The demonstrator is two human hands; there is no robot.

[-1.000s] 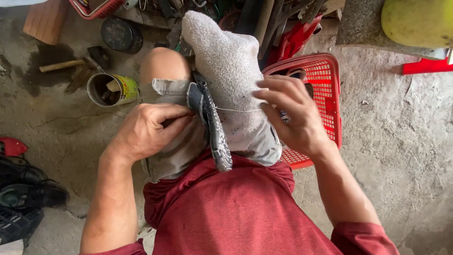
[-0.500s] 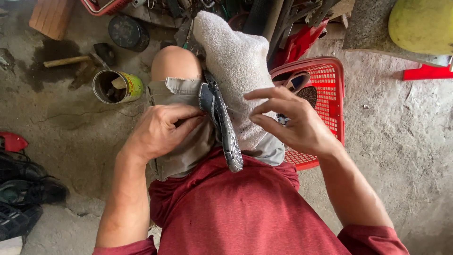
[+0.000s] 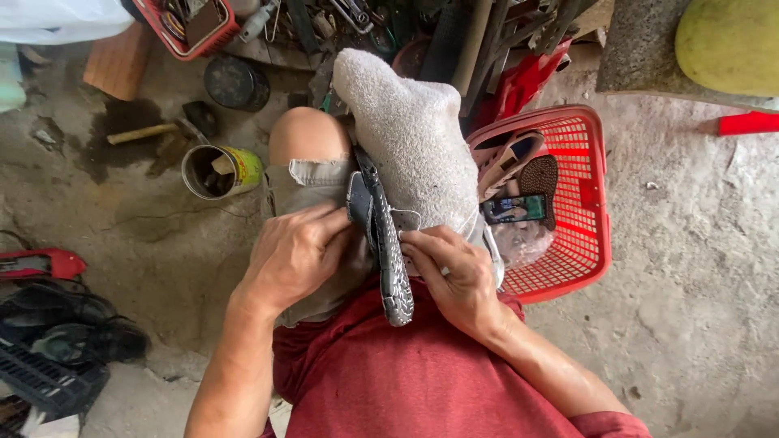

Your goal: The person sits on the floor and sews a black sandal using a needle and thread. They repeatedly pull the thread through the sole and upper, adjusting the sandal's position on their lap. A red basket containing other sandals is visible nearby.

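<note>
The right hand [image 3: 454,276] has dropped since half a second ago: it was lifted off the work with fingers spread, and now it is down against the grey towel [image 3: 410,142], fingers curled and pressing beside the shoe sole [image 3: 388,247]. The left hand [image 3: 296,251] has barely moved; it stays clamped on the other side of that sole, fingers folded tight over the edge on the bare knee [image 3: 304,134]. The sole stands on edge between both hands, tread facing right, wedged between the knees, with the towel draped over the right knee. Both forearms angle inward from the red shirt [image 3: 406,381]. A red basket [image 3: 588,243] sits just right, a tin can [image 3: 219,170] left on the concrete floor [image 3: 698,308].
</note>
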